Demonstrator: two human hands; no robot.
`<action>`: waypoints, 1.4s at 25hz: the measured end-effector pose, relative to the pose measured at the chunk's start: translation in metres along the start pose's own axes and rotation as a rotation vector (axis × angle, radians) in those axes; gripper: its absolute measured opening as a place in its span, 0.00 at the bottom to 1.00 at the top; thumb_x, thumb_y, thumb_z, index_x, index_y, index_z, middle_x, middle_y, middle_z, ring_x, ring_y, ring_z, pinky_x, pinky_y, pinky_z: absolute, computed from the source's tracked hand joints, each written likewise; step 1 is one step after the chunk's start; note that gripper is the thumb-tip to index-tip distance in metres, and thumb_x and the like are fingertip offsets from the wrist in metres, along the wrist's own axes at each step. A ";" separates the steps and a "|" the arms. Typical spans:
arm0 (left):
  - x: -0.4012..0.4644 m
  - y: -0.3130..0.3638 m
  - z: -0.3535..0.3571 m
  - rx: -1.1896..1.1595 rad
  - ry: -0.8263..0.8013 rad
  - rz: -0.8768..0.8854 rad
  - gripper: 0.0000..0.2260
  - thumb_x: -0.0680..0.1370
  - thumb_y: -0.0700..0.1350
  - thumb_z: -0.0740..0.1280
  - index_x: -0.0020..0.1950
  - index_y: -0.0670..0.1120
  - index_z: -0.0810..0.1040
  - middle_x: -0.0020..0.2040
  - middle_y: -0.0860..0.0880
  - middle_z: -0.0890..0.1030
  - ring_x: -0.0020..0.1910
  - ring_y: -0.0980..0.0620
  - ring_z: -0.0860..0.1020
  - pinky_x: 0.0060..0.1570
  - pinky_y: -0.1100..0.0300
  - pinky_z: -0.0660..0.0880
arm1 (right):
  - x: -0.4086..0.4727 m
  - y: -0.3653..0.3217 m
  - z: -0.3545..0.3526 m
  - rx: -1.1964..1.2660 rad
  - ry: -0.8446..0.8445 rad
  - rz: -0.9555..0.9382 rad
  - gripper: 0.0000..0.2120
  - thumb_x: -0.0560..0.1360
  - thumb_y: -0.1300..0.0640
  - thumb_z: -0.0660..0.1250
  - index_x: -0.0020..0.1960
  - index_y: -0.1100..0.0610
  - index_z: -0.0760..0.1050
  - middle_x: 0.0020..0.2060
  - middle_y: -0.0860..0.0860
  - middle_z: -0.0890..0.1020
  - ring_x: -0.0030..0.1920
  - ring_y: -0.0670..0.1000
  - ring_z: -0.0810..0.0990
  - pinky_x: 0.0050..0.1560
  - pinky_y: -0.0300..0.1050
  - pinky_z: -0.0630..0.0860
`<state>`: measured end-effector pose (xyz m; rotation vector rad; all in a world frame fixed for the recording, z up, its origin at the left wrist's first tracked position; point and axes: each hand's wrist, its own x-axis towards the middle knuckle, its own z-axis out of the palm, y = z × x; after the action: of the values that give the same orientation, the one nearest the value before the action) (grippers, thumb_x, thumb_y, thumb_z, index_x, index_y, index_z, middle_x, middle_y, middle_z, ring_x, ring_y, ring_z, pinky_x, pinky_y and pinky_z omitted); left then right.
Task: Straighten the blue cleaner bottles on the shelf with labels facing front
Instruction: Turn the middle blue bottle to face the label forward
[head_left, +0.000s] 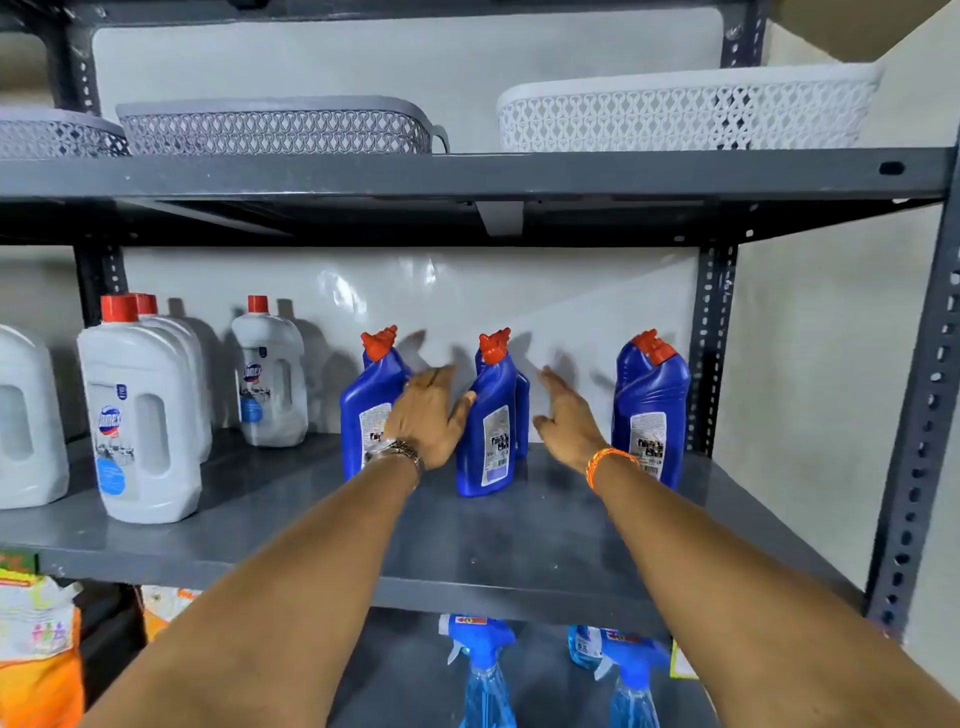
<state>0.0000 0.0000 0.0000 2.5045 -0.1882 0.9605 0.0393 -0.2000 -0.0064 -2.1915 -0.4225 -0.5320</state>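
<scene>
Blue cleaner bottles with angled red caps stand upright on the grey middle shelf (498, 540). The left bottle (363, 410) and the middle bottle (491, 426) show small white printed labels; a further blue bottle (522, 410) hides behind the middle one. The right bottle (649, 405) stands apart near the shelf post. My left hand (428, 415) is open between the left and middle bottles, its thumb against the middle one. My right hand (563, 415) is open, fingers spread, just right of the middle bottle, holding nothing.
White cleaner jugs with red caps (140, 415) (270, 374) stand on the shelf's left part. Grey basket (275, 127) and white basket (685, 111) sit on the shelf above. Blue spray bottles (483, 670) and orange packets (36, 649) occupy the shelf below. A perforated post (914, 441) is at right.
</scene>
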 end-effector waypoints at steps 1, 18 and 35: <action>0.003 0.002 0.007 -0.097 -0.034 -0.062 0.26 0.81 0.58 0.61 0.72 0.43 0.73 0.68 0.40 0.78 0.69 0.39 0.75 0.68 0.46 0.73 | 0.006 0.001 0.004 0.154 -0.055 0.057 0.30 0.75 0.75 0.60 0.77 0.62 0.66 0.71 0.57 0.76 0.77 0.60 0.69 0.72 0.51 0.72; 0.062 0.020 -0.010 -0.684 -0.111 -0.230 0.21 0.76 0.59 0.69 0.62 0.48 0.77 0.56 0.45 0.84 0.57 0.39 0.83 0.58 0.44 0.80 | 0.019 -0.025 0.007 0.721 -0.227 0.162 0.15 0.76 0.62 0.73 0.60 0.53 0.74 0.50 0.49 0.85 0.48 0.51 0.87 0.45 0.62 0.84; 0.041 0.001 0.021 -1.026 -0.260 -0.317 0.19 0.77 0.42 0.72 0.68 0.41 0.77 0.61 0.37 0.83 0.53 0.43 0.83 0.44 0.55 0.81 | 0.009 0.004 0.033 0.416 -0.207 0.269 0.36 0.59 0.70 0.84 0.65 0.63 0.78 0.58 0.59 0.86 0.59 0.59 0.85 0.61 0.61 0.82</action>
<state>0.0429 -0.0086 0.0140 1.6107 -0.2671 0.2638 0.0562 -0.1753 -0.0238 -1.8623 -0.3069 -0.0602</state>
